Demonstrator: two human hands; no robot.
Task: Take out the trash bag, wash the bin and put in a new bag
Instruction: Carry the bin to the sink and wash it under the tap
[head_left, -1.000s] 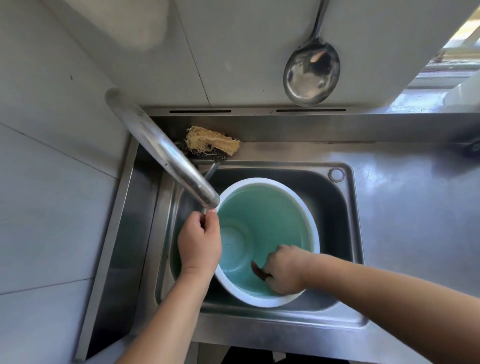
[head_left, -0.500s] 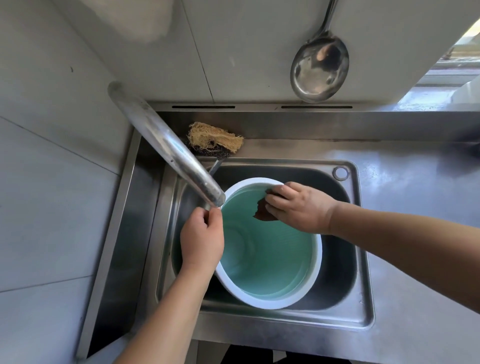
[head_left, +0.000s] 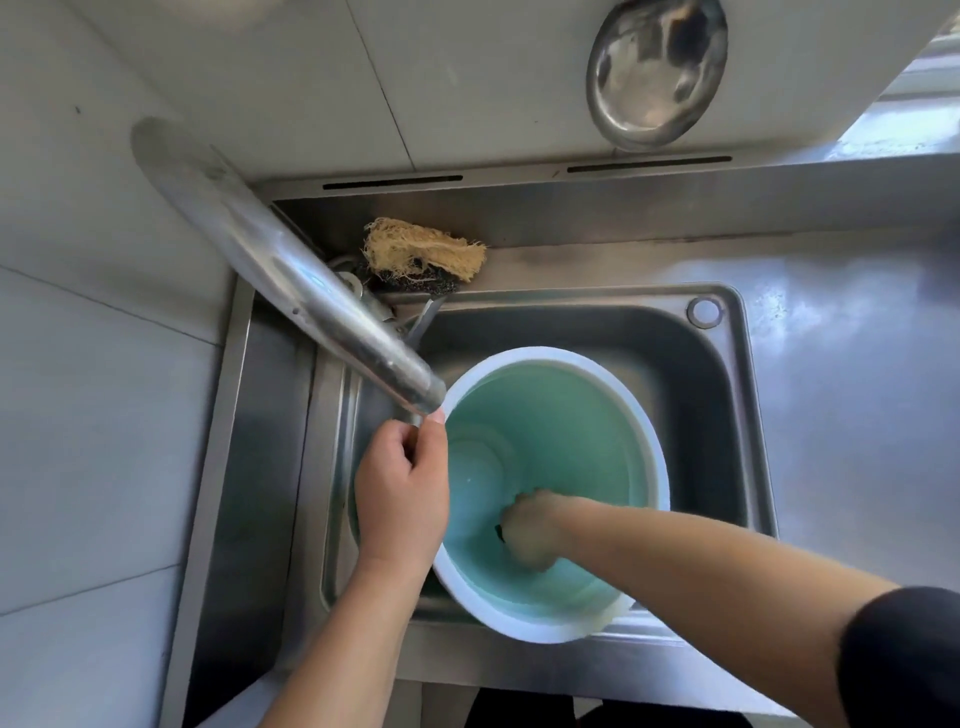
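**Bin in sink – hands engaged, interior wash**

Landmark: rectangular stainless-steel sink basin (head_left: 727, 395).

Task item: round plastic bin w/ white rim and pale teal interior (head_left: 561, 431) sits inside the basin, tilted, mouth facing up toward the camera, near edge of rim over the basin's front lip. No bag in it.

L hand (head_left: 402, 493): at bin's left rim, fingers curled, thumb and fingers pinching the rim edge, directly under the spout tip.

R hand (head_left: 530, 525): reaches in from basin's front-right, down inside the bin against the near-side inner wall. Fingers curled in a fist; a small dark item (head_left: 498, 531) shows at its left edge, presumably gripped. Cannot tell what it is; blurred. Dark sleeve (head_left: 904, 660) on the upper arm.

Chrome curved tap spout (head_left: 291, 275): runs from basin's rear-left, ends just above bin's left rim. Water flow cannot be made out.

Tan fibrous loofah scrubber (head_left: 423, 249) on top of a dark scouring pad (head_left: 415, 280): on ledge behind basin, rear-left.

Round steel ladle bowl (head_left: 657, 73): hangs on wall panel above basin's rear-right.

Steel countertop (head_left: 857, 364): to basin's right.
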